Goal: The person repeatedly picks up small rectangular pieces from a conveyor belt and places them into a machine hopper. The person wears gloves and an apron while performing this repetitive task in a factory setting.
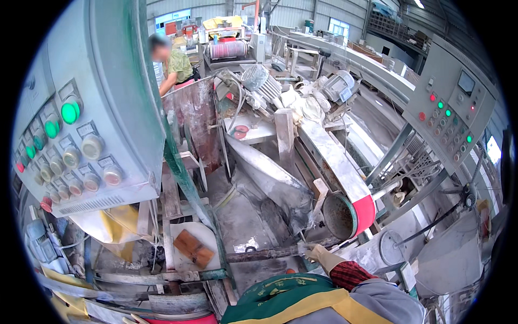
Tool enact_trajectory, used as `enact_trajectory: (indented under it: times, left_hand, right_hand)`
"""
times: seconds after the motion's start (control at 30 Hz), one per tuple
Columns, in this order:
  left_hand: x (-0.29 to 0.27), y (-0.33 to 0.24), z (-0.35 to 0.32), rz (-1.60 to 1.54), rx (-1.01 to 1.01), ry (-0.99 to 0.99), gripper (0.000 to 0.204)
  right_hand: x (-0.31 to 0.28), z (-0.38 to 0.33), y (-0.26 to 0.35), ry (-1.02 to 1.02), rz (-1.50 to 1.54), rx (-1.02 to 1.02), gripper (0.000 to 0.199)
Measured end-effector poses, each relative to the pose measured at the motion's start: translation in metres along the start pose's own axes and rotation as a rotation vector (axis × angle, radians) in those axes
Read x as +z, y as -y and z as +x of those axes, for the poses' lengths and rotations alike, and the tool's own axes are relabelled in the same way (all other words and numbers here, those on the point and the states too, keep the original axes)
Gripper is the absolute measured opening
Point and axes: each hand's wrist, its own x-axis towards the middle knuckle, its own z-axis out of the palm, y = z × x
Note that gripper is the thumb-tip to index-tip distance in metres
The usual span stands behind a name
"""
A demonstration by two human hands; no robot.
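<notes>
My right hand (322,256), in a pale beige glove with a red-and-black checked cuff, is at a long dirty bar (264,254) that runs across in front of me. Its fingers appear closed around the bar's right part. Just above the hand is a sanding belt (365,215) with a red outer face, looped around a drum. A grey, dust-coated sheet (270,173) slopes down toward the bar from beyond. Pale finger-like shapes (135,319) show at the lower left edge; they may be my left hand, mostly cut off.
Control cabinets with lit buttons stand at left (108,108) and right (453,102). Electric motors (261,81) sit on the machine ahead. A brown wooden block (193,248) lies on a pale round plate. Another person (175,65) bends at the far left. A fan (469,195) is at right.
</notes>
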Motion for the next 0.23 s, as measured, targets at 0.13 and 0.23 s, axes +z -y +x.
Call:
enact_trajectory:
  times: [0.13,0.23]
  left_hand:
    - [0.027,0.012,0.004,-0.275,-0.266,-0.010,0.062]
    - [0.004,-0.001,0.056,-0.286,-0.528,0.281,0.059]
  right_hand:
    - [0.000,-0.020,0.054,0.094,-0.228,0.073,0.043]
    - [0.000,0.001,0.035,0.053,-0.230,0.049,0.044]
